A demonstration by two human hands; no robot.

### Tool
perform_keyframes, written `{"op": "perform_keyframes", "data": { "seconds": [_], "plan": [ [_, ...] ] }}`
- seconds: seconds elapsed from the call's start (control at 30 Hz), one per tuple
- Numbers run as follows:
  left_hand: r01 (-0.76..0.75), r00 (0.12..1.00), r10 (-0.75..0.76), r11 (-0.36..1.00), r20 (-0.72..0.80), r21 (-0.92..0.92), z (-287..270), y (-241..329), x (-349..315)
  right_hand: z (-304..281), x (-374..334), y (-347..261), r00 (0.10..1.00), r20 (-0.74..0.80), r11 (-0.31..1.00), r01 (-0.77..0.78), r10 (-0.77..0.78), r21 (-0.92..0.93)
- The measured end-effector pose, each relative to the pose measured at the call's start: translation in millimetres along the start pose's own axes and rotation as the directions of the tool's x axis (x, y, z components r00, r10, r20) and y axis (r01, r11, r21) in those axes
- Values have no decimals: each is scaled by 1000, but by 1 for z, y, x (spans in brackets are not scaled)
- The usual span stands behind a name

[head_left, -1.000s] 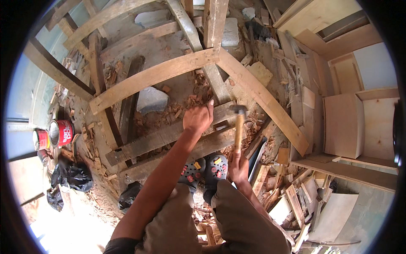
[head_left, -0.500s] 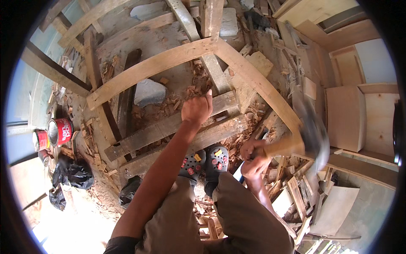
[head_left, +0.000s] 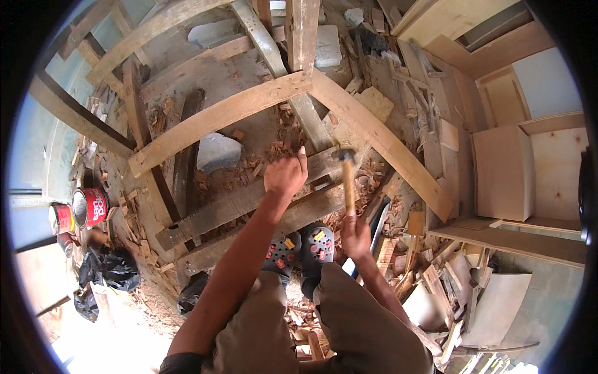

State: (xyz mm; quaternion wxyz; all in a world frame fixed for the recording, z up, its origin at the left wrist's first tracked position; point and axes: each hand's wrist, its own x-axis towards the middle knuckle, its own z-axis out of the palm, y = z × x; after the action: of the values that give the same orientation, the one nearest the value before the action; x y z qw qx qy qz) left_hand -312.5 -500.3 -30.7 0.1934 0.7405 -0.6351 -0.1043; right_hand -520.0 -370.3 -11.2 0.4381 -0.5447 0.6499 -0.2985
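Note:
My right hand point(head_left: 355, 238) is wrapped round the wooden handle of a hammer point(head_left: 349, 187). The dark hammer head rests at or just above the right end of a worn grey-brown plank point(head_left: 227, 209), close to where it meets an upright post point(head_left: 311, 124). My left hand point(head_left: 284, 177) is closed over the same plank, thumb pointing away from me; its fingertips are hidden behind the wood. Nearer to me a second plank point(head_left: 249, 232) runs alongside, in front of my clog-style shoes point(head_left: 317, 243).
Frame bars surround the work, among them a curved-looking rail point(head_left: 218, 118) and a slanting one point(head_left: 380, 143). A concrete block point(head_left: 218, 153) lies among wood chips. Paint cans point(head_left: 90, 207) and black plastic bags point(head_left: 109, 269) stand left; scrap wood point(head_left: 445, 293) and cabinet panels point(head_left: 501, 174) fill the right.
The hammer has swung from a blurred, raised position at the right down and inward to the plank's end. My left hand has stayed on the plank.

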Motion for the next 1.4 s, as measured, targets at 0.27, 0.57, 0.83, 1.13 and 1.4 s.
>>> {"op": "perform_keyframes", "data": {
  "seconds": [0.27, 0.57, 0.83, 1.13, 1.4],
  "plan": [
    [-34, 997, 37, 998, 73, -46, -7, 4, 3, 8, -8, 7, 989, -77, 979, 114, -128, -172],
    [17, 967, -1, 998, 255, -61, -13, 17, 5, -2, 15, 49, 998, -35, 972, 38, -47, -233],
    [1, 983, 12, 997, 184, -71, -17, 14, -6, 2, 6, 15, 966, -123, 970, 213, -228, -118],
    [51, 977, -44, 998, 210, -28, -18, -1, -4, 6, 6, 0, 999, -39, 976, 5, -13, -218],
    [173, 911, -172, 984, 374, 31, -28, 8, 11, 6, 3, 4, 994, -33, 993, -108, 106, -57]
  ]
}}
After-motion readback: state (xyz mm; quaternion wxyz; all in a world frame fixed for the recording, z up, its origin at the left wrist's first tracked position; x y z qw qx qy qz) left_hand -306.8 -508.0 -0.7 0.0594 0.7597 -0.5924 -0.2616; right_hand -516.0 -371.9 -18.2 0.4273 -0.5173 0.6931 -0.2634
